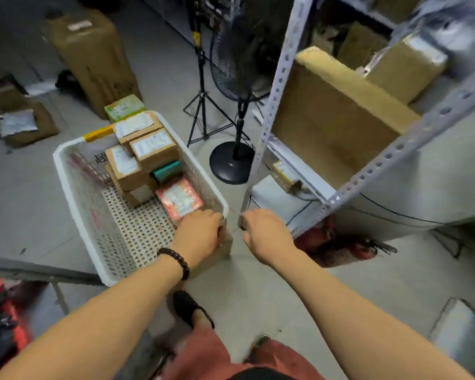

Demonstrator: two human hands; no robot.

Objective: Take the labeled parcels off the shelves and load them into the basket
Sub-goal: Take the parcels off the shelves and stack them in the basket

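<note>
A white perforated basket (74,185) stands on the floor and holds several labeled cardboard parcels (152,148), a teal item (167,169) and a red wrapped parcel (179,200). My left hand (200,231), with a bead bracelet on the wrist, grips a brown cardboard parcel (221,252) from above at the basket's near right corner, over the rim. My right hand (266,234) hangs beside it with loosely curled fingers and holds nothing, close to the foot of the grey metal shelf (279,86). More brown parcels (403,69) lie on the shelf.
A black standing fan (232,160) and a tripod (202,105) stand between basket and shelf. A tall cardboard box (93,56) and a green box (124,106) are behind the basket. Red and black items (337,242) lie under the shelf. My feet are below the hands.
</note>
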